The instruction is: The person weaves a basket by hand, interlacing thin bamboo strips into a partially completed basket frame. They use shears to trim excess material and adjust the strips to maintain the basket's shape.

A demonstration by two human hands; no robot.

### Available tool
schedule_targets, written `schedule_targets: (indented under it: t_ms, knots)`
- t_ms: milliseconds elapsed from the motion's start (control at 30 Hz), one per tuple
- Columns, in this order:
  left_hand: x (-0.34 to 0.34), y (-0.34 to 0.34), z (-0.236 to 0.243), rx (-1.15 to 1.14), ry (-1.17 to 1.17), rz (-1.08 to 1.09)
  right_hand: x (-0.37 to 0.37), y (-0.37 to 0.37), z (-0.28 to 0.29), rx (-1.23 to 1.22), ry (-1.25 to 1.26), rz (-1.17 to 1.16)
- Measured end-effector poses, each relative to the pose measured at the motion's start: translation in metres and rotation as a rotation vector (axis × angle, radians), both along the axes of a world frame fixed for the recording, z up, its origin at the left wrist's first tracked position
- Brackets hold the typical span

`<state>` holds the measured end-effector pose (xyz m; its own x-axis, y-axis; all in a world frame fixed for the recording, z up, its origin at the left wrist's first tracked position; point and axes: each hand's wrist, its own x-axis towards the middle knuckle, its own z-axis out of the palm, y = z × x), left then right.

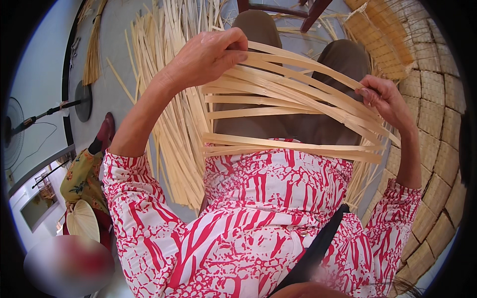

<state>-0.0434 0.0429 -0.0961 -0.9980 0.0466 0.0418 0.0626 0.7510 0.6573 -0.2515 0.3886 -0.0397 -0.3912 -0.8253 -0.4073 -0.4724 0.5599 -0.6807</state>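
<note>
Flat, pale bamboo strips (293,95) lie crosswise over my lap, some bunched together and crossing, others apart nearer my waist. My left hand (213,55) is closed in a pinch on the left end of a bamboo strip, over my left knee. From there the strip bows across to my right hand (383,102), whose thumb and fingers pinch it near its right end. Other loose strip ends pass below my right hand. Whether either hand grips more than one strip I cannot make out.
A large heap of long strips (174,114) covers the floor at left. Stacked woven bamboo pieces (437,164) fill the right side. Dark red wooden legs (315,15) stand beyond my knees. At far left are a straw broom (94,54), a standing fan (15,124) and a seated person (84,179).
</note>
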Motion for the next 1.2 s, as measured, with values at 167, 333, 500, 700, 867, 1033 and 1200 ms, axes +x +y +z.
schedule_targets:
  t_ms: [167,333,500,700,867,1033,1200]
  knots:
    - [0.008,0.003,0.003,-0.248,0.275,0.046,-0.008,0.008,0.002,-0.03,-0.043,-0.051]
    - [0.02,0.021,0.015,-0.484,0.423,-0.12,-0.014,0.022,0.004,-0.039,-0.081,-0.12]
    - [0.022,0.024,0.027,-0.571,0.596,-0.002,-0.016,0.032,0.005,-0.06,-0.057,-0.161]
    - [0.022,0.033,0.001,-0.389,0.339,-0.13,-0.01,0.033,0.013,-0.077,-0.117,-0.215]
    - [0.016,0.034,0.006,-0.174,0.249,-0.107,0.001,0.025,0.01,-0.112,-0.11,-0.164]
    - [0.016,0.031,0.019,0.024,0.062,-0.027,0.005,0.018,0.012,-0.104,-0.058,-0.025]
    - [-0.001,0.019,0.035,0.04,0.065,-0.029,0.013,0.014,0.018,-0.088,-0.273,-0.121]
